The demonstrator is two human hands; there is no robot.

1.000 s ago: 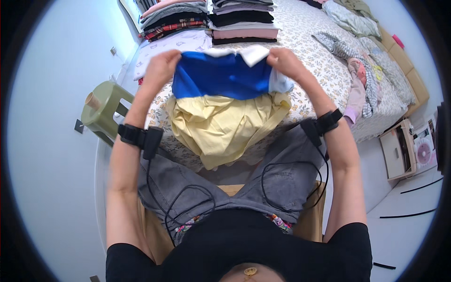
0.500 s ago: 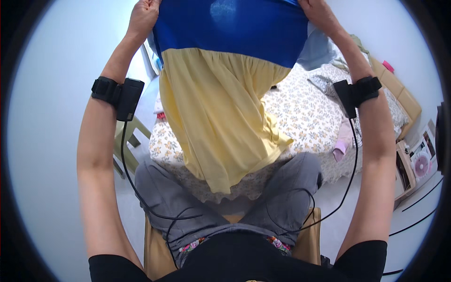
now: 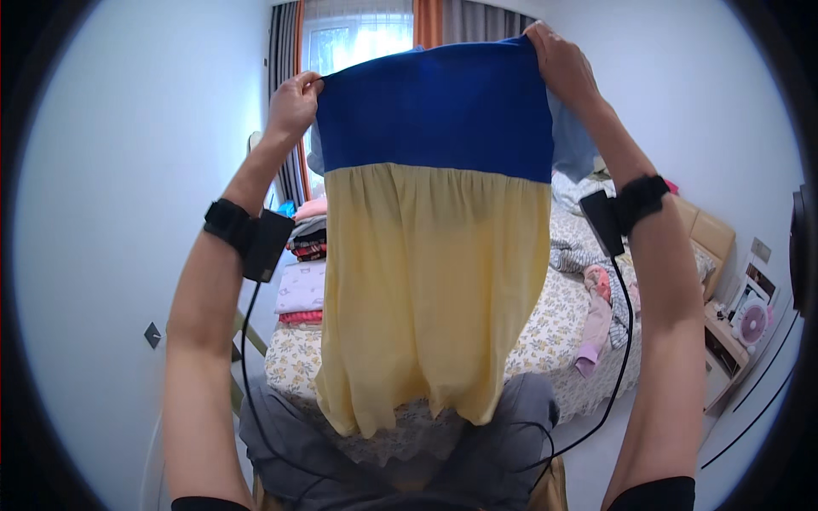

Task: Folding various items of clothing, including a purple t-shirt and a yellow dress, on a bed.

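Observation:
A dress with a blue top, light blue sleeves and a gathered pale yellow skirt hangs spread out in front of me. My left hand pinches its upper left corner. At the upper right corner, the fingers of my right hand are closed on the cloth, slightly higher than the left. The skirt falls in loose folds, its hem hanging over my lap. Each forearm carries a black strapped device with a cable.
Behind the dress is a bed with a floral sheet. Folded clothes are stacked at its left; loose garments lie at its right. A pink fan stands on a bedside cabinet. A curtained window is at the back.
The dress now hangs straighter and flatter, its skirt no longer swung to one side. Both hands appear lower in the picture, still holding the corners, and the view has tilted up toward the window.

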